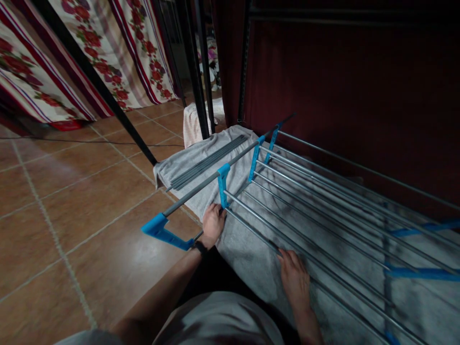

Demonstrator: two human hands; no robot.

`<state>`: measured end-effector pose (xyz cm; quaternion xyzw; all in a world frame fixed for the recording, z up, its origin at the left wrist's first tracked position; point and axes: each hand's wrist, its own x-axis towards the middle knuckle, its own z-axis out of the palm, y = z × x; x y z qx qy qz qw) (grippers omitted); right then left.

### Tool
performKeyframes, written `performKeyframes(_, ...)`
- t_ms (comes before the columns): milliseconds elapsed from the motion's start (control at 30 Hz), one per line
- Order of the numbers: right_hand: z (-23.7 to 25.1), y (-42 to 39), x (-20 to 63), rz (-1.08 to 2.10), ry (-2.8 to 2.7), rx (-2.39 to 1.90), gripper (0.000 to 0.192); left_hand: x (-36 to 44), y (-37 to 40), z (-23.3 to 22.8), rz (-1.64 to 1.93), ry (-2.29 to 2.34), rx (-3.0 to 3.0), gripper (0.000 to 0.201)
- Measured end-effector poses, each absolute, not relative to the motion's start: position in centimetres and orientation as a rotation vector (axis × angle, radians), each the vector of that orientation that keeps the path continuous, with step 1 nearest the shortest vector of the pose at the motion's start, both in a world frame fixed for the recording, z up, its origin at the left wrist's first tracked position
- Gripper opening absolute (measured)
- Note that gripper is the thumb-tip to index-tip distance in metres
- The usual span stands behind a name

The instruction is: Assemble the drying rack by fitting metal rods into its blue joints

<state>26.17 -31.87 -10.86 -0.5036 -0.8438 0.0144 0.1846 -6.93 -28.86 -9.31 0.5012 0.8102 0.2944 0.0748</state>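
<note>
A partly assembled drying rack (287, 187) of grey metal rods and blue plastic brackets stretches across the grey cloth to my right. My left hand (213, 224), with a dark band at the wrist, is closed at the foot of a blue bracket (223, 184), where a rod end meets it; the fingertips are partly hidden. Further along the nearest rod (251, 233), my right hand (293, 274) curls its fingers over the metal. Another blue bracket (163, 232) sits at the rack's left end, over the tiles.
Several loose grey rods (208, 163) lie side by side on the grey cloth (247, 287). Black metal posts (196, 72) rise behind it. Dark red fabric (341, 86) hangs at the back right, a floral curtain (97, 52) at the left. A thin cable (72, 140) crosses the tiled floor (104, 215).
</note>
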Motion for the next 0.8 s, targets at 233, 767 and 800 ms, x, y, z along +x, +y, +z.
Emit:
performKeyframes(233,-10.9,-31.8,26.0,0.083,-2.355,-1.443,0.034,-6.9,-28.8,-9.5,0.838,2.459,1.574,0.023)
performKeyframes(767,-10.2,-32.3,26.4,-0.024,-2.301,-1.445,0.034,-7.1,-28.8,-9.0,0.961,2.345,1.586,0.023)
performKeyframes(800,-10.2,-32.3,26.8,-0.044,-2.276,-1.466,0.034,-7.1,-28.8,-8.8,0.977,2.332,1.569,0.024)
